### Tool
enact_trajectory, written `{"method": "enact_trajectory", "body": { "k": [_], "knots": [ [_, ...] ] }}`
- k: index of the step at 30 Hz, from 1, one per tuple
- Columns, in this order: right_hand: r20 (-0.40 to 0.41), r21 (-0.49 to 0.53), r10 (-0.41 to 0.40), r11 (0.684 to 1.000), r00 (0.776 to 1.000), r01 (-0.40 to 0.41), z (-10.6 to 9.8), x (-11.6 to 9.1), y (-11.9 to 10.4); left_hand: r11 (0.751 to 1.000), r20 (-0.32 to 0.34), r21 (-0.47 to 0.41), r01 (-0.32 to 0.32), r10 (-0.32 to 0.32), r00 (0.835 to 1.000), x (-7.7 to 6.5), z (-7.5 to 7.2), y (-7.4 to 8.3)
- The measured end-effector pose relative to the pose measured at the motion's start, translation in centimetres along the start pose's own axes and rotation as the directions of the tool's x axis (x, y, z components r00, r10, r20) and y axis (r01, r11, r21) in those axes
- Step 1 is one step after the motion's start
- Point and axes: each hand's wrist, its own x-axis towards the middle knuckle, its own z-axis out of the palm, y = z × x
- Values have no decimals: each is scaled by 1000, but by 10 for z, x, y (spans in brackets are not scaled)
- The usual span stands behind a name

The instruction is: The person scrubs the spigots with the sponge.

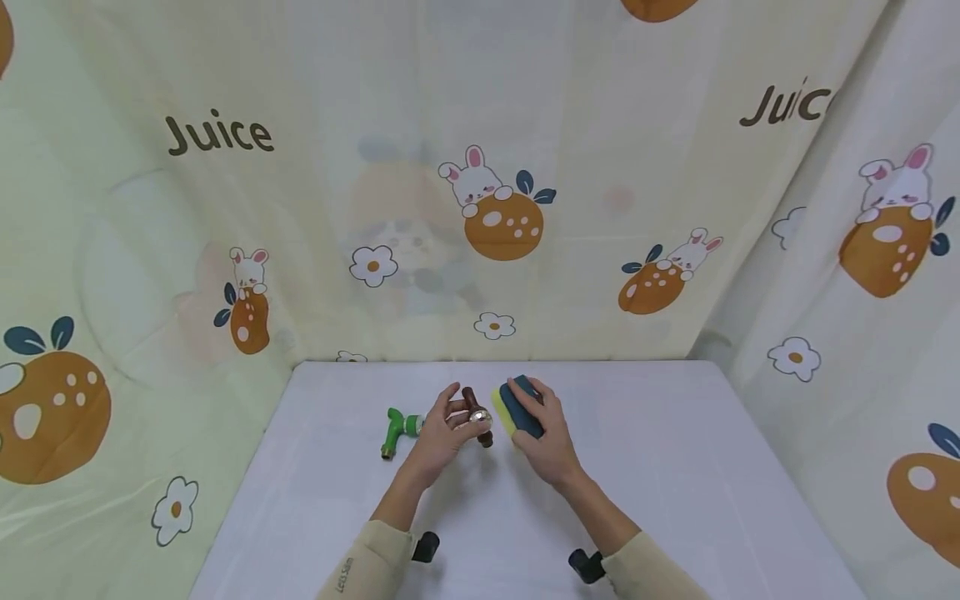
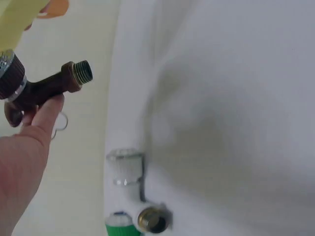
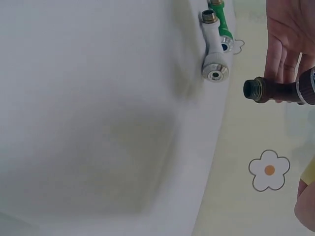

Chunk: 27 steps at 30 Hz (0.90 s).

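Note:
My left hand [image 1: 441, 439] holds a dark brown angle valve [image 1: 480, 419] with a shiny silver part, raised over the table. Its threaded outlet end shows in both wrist views, and there the left fingers support the valve [image 2: 49, 90] from beneath. To the right, my right hand [image 1: 553, 442] grips a sponge [image 1: 517, 412] with a yellow face and a dark blue-green face. The yellow side points toward the valve. In the right wrist view, only a fingertip [image 3: 307, 206] of the right hand and a sliver of sponge show at the edge.
Left of my left hand, a green valve [image 1: 393, 435] lies on the white table [image 1: 675, 467]. Close beside it lies a white valve [image 3: 212, 42], hidden behind the left hand in the head view. A printed curtain [image 1: 585, 108] hangs behind the table.

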Motion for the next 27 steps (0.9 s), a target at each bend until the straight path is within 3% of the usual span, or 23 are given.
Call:
{"method": "enact_trajectory", "body": {
  "k": [12,16,27],
  "knots": [
    [40,106,-104,989,994,99,14,-2,-20,996,60,-68,-61,65,996,-4,-11,1],
    [58,82,-130,989,990,125,17,-2,-22,992,87,-99,-74,83,993,-4,-12,3],
    [122,-5,-169,985,978,170,19,0,-23,992,120,-63,-113,120,986,-8,-16,12]
  ]
}}
